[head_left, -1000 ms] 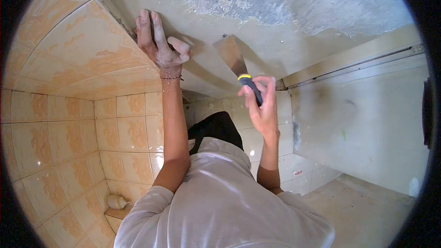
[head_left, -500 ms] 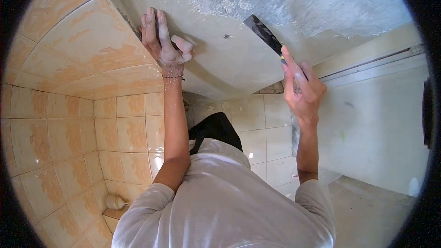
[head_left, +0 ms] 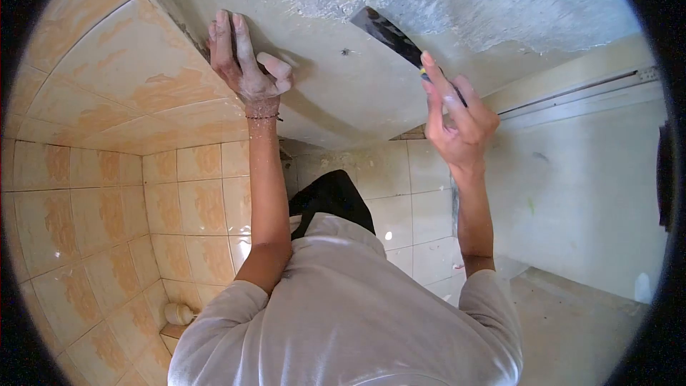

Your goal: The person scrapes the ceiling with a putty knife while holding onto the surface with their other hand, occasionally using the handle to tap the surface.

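My left hand (head_left: 250,64), coated in pale dust, lies against the smooth grey surface (head_left: 314,78) beside its border with the orange tiles. Its fingers are apart and nothing is in it. My right hand (head_left: 461,125) is closed around the handle of a scraper (head_left: 393,37), with one finger stretched along it. The dark blade points up and left, and its tip is at the lower edge of a rough, stripped patch (head_left: 457,0). A small dark mark (head_left: 345,51) shows below the blade.
Orange-patterned tiles (head_left: 107,207) cover the left walls. A small round container (head_left: 179,313) sits on a corner ledge at lower left. A metal rail (head_left: 572,94) runs above a pale panel (head_left: 572,186) on the right. White tiles (head_left: 389,218) lie behind my body.
My right hand has moved right and slightly up with the scraper, then a little back left. The blade has turned and reached the rough patch. My left hand keeps its place on the surface.
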A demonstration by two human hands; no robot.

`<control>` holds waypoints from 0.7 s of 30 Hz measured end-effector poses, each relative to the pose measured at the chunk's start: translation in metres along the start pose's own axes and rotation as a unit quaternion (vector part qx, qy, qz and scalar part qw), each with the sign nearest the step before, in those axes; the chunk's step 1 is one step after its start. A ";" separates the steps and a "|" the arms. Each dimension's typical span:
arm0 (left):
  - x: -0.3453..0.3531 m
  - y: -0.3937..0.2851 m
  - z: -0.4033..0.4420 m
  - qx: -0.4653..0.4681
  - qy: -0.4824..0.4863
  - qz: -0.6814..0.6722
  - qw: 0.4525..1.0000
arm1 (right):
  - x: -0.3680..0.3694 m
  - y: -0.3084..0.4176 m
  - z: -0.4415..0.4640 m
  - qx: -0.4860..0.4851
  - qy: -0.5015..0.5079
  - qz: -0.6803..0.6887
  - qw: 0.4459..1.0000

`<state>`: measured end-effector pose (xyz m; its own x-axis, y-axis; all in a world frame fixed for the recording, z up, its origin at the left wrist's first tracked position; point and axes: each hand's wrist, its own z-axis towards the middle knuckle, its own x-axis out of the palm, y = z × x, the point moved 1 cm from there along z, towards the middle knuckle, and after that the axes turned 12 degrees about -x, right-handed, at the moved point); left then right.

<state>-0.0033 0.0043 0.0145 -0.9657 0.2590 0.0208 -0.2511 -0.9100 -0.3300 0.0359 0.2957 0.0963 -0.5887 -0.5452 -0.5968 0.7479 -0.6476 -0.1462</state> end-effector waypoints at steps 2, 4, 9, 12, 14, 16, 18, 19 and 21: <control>-0.001 0.000 -0.001 0.000 0.004 0.006 1.000 | -0.001 0.001 -0.003 0.004 0.003 -0.002 1.000; -0.001 0.002 -0.001 -0.002 0.010 0.001 1.000 | -0.003 -0.006 -0.009 0.018 0.007 0.002 1.000; -0.002 0.000 -0.001 0.003 0.011 0.001 1.000 | 0.005 0.002 -0.007 -0.004 0.007 -0.029 1.000; 0.000 0.004 -0.002 -0.004 0.003 0.013 1.000 | 0.002 0.002 -0.008 0.010 0.000 -0.021 1.000; 0.001 0.002 -0.002 -0.015 0.002 -0.002 1.000 | 0.005 0.005 -0.001 0.027 0.003 -0.012 1.000; -0.002 0.002 0.000 -0.006 0.001 0.002 1.000 | 0.011 0.020 0.010 -0.002 -0.008 -0.015 1.000; 0.000 0.001 -0.001 0.007 -0.001 0.006 1.000 | 0.004 0.019 0.005 0.012 0.005 -0.030 0.999; 0.000 0.003 -0.003 0.003 0.006 0.005 1.000 | 0.002 0.017 0.003 0.020 0.016 -0.040 0.999; -0.001 0.006 -0.001 -0.002 0.007 0.013 1.000 | -0.001 0.016 0.004 0.043 0.009 -0.014 0.999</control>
<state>-0.0038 -0.0013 0.0110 -0.9709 0.2393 -0.0004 -0.2255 -0.9153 -0.3337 0.0470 0.2839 0.0979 -0.6029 -0.5174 -0.6073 0.7016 -0.7063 -0.0947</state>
